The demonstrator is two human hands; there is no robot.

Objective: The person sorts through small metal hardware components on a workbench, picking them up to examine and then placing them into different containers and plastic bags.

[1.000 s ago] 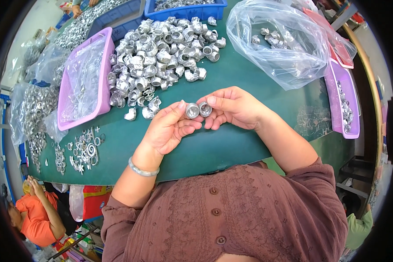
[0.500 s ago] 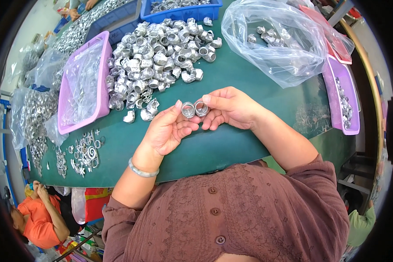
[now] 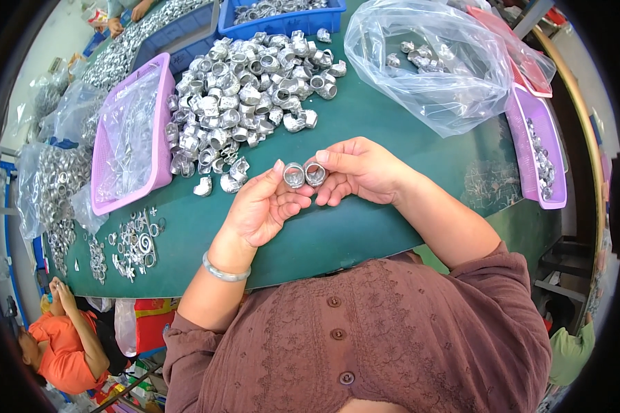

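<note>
My left hand (image 3: 263, 203) pinches a silver metal ring (image 3: 294, 176) between thumb and fingers. A second silver ring (image 3: 315, 175) is pinched by my right hand (image 3: 357, 171). The two rings are side by side, touching or nearly so, with their round openings turned up toward me. Both hands are above the green tabletop (image 3: 365, 227). Just beyond my left hand lies a large heap of chunky silver rings (image 3: 234, 96), with a few loose ones at its near edge. What is on the rings' far sides is hidden.
A pink basket (image 3: 164, 131) with clear plastic stands left of the heap, near small metal pieces (image 3: 139, 241). Blue trays (image 3: 282, 22) sit behind. An open plastic bag (image 3: 427, 76) and a purple basket (image 3: 548, 186) lie right. A person in orange (image 3: 69, 351) is at lower left.
The view has shifted very slightly. Both hands keep the same grip on their rings, which remain side by side.
</note>
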